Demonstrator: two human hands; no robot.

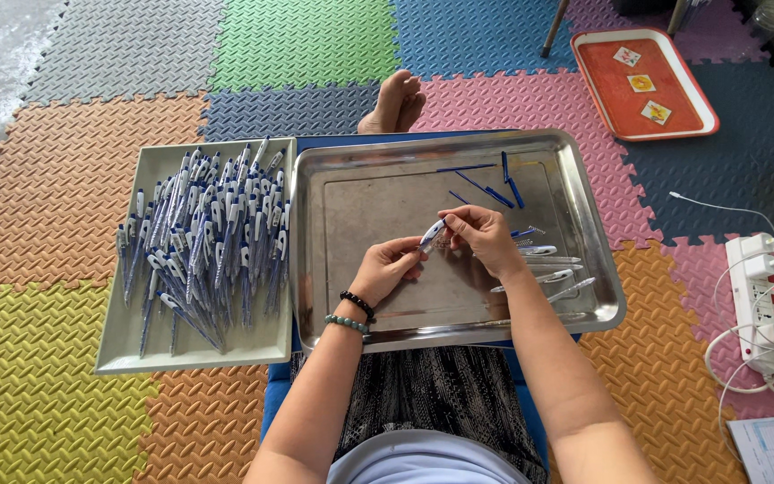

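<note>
Both my hands meet over a steel tray on my lap. Between them is a white and blue pen: my left hand pinches its lower end, my right hand grips its upper end. On the tray lie several loose blue refills, small springs and white pen barrels, to the right of my right hand. To the left, a beige tray holds a heap of white and blue pens.
I sit on coloured foam floor mats, my bare foot beyond the steel tray. A red tray with small cards lies at the back right. A white power strip with cables and a paper sheet lie at the right.
</note>
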